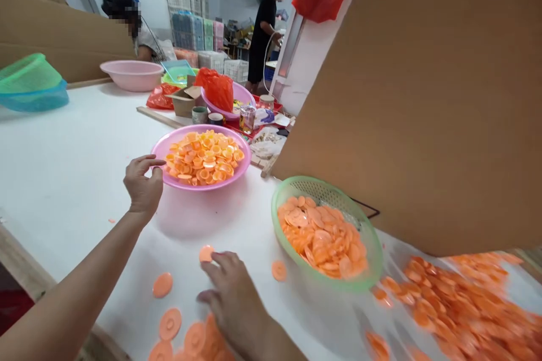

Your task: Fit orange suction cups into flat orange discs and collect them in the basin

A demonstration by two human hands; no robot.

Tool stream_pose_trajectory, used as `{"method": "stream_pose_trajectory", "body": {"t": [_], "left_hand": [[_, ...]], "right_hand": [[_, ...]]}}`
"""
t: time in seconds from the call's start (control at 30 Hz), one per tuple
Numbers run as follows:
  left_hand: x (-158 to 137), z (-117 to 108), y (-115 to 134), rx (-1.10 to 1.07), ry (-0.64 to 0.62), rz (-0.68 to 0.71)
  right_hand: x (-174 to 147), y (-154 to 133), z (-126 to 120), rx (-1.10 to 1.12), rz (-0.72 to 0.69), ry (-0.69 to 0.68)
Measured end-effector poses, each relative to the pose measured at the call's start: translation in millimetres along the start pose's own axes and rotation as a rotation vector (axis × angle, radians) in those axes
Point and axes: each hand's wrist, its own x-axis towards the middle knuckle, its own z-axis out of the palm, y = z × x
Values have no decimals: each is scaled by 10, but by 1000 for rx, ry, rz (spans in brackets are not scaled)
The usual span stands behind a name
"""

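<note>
My left hand [144, 185] is at the near left rim of a pink basin [242, 172]. Its fingers point over the rim, the thumb is a little apart from them, and nothing shows between. Small orange plastic cup-shaped pieces [203, 158] are heaped in the basin. Slightly blurred, my right hand [237, 293] reaches over the white table with fingers spread. Its fingertips are at the edge of a small orange disc [206, 253]; I cannot tell whether they touch it. Larger ringed orange discs [170, 324] lie beside and partly under this hand.
A green colander [282, 237] of orange discs stands to the right, with a loose orange pile [461, 310] beyond it. A cardboard panel [402, 96] rises behind. Cups, a small box [186, 102] and red bags lie farther back. Two people are in the background.
</note>
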Motion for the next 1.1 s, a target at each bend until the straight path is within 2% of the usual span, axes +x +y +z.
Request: {"method": "stream_pose_trajectory", "body": {"t": [0.07,0.13,0.23,0.3,0.37,0.43,0.5,0.57,0.67,0.73,0.8,0.9,0.97,1.1], "left_hand": [[-273,-181,60,7,-155,88],[-618,-412,52,-15,-461,203],[-1222,-809,-116,78,-944,388],[-1615,-1021,-253,242,-1091,508],[-1951,-1103,-310,346,-1124,601],[-2217,-1027,-230,356,-1100,679],[-2424,-823,-23,296,-1072,755],[-2586,-562,243,212,-1067,821],[-2748,-238,601,145,-1030,811],[-2807,-154,774,119,-976,761],[-2847,-191,905,29,-1005,798],[-2910,-377,1025,-200,-1231,1026],[-2945,-490,1026,-265,-1309,1096],[-2930,-552,825,-148,-1253,1026]], "right_hand": [[-267,8,415,-92,-94,-36],[-491,71,628,-143,-135,-59],[-792,240,549,-212,-101,-60],[-986,371,339,-245,-54,-38],[-1191,492,112,-237,7,23],[-1420,586,-78,-195,129,170],[-1674,636,-212,-143,302,345],[-1934,627,-294,-106,448,461],[-2267,512,-326,-82,544,457],[-2414,411,-303,-77,582,423],[-2503,333,-270,-70,610,395],[-2578,304,-255,-62,636,378],[-2607,331,-276,-91,647,408],[-2556,370,-296,-170,636,449]]}}
